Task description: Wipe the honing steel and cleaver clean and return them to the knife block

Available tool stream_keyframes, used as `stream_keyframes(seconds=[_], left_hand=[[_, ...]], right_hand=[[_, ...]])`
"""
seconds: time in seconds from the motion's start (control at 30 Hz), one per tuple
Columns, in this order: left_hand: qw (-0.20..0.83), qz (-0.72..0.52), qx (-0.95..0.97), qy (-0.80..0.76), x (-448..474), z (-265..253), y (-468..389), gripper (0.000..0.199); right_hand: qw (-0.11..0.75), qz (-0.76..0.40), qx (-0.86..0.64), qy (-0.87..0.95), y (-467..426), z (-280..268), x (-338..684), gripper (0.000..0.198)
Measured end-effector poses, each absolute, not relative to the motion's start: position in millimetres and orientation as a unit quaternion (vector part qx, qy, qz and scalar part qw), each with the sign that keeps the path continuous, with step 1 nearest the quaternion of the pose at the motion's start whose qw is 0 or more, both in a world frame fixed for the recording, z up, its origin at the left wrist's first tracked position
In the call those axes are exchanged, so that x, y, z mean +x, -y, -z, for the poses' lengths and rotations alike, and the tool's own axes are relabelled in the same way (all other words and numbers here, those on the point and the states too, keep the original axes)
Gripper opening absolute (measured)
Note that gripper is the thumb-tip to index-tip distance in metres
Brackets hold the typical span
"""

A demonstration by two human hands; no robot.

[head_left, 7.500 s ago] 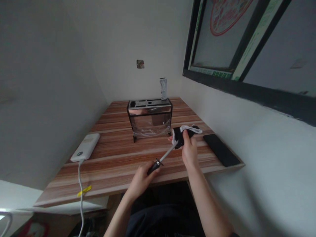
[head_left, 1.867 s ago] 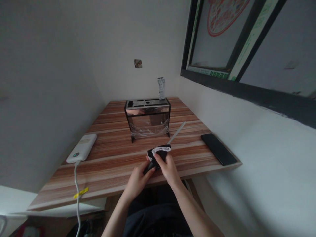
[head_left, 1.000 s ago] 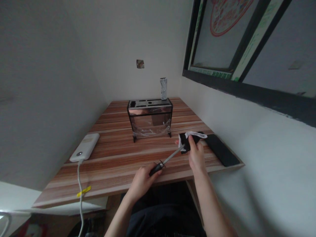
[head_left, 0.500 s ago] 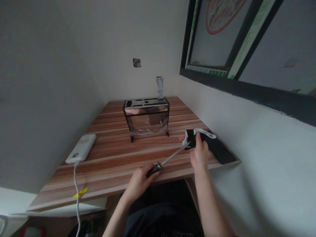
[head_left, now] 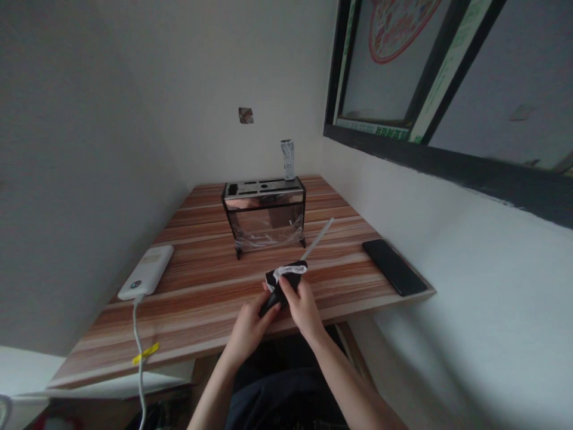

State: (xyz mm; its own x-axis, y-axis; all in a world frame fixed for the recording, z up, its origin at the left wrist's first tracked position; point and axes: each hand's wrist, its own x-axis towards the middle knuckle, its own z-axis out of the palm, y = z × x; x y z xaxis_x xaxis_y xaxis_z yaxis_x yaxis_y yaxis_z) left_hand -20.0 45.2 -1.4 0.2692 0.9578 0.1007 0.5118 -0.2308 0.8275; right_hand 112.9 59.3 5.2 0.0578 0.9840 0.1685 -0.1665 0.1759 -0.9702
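Observation:
My left hand (head_left: 249,327) is closed around the black handle of a sharpening steel (head_left: 317,240), whose grey rod points up and to the right over the table. In my right hand (head_left: 303,306) is a black cloth with white edging (head_left: 286,276), pinched around the steel close to its handle. The cloth hides the lower end of the rod. Beyond both hands stands a knife block (head_left: 264,203) with a slotted top, a dark frame and clear wrap around its lower part. A wrapped handle (head_left: 288,160) sticks up from its right end.
A black phone (head_left: 394,267) lies near the right edge of the wood-grain table (head_left: 201,257). At the left sits a white power bank (head_left: 147,272) with a white cable (head_left: 138,334) hanging over the front edge, by yellow tape (head_left: 146,353). Walls stand close on both sides.
My right hand has moved left and down with the cloth, from the rod's far end to near the handle. The rod's tip now shows, and the phone is uncovered.

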Motion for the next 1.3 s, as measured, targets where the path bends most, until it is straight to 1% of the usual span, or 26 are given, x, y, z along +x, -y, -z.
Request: stream_keyframes(seconds=[0.2,0.37,0.47,0.63,0.8,1.1,1.3], left_hand=[[0.319,-0.296,0.727,-0.531,-14,3,-43,0.03],[0.283,-0.271,0.728,-0.562,-12,9,-41,0.035],[0.285,-0.264,0.736,-0.554,-12,8,-40,0.03],[0.302,-0.256,0.738,-0.547,-10,-2,-38,0.023],[0.3,-0.245,0.753,-0.531,-9,-9,-36,0.02],[0.301,-0.22,0.76,-0.533,-9,-10,-34,0.019],[0.305,-0.225,0.771,-0.512,-11,-9,-34,0.018]], right_hand=[[0.608,-0.446,-0.446,0.482,-61,0,122,0.031],[0.62,-0.423,-0.454,0.48,-59,6,123,0.034],[0.618,-0.405,-0.477,0.476,-61,3,127,0.036],[0.619,-0.448,-0.438,0.473,-67,-11,142,0.04],[0.664,-0.443,-0.427,0.426,-75,-26,167,0.037],[0.76,-0.368,-0.405,0.35,-88,-49,210,0.032],[0.8,-0.37,-0.361,0.304,-90,-56,213,0.03]])
